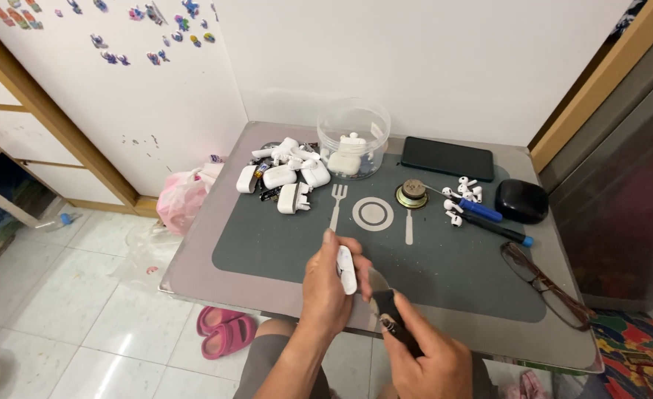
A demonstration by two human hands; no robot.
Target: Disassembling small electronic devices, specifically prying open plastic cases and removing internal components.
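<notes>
White earbud case [346,270]; black-handled knife [393,319]; grey mat [444,273]; blue-handled screwdriver [481,210]; pink sandals [223,331].

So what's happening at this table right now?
A person seated at a small table holds a white earbud in the left hand and a black-handled knife in the right hand, its blade tip against the earbud. On the grey placemat lie white charging cases, a clear tub, loose earbuds, screwdrivers and glasses.
</notes>
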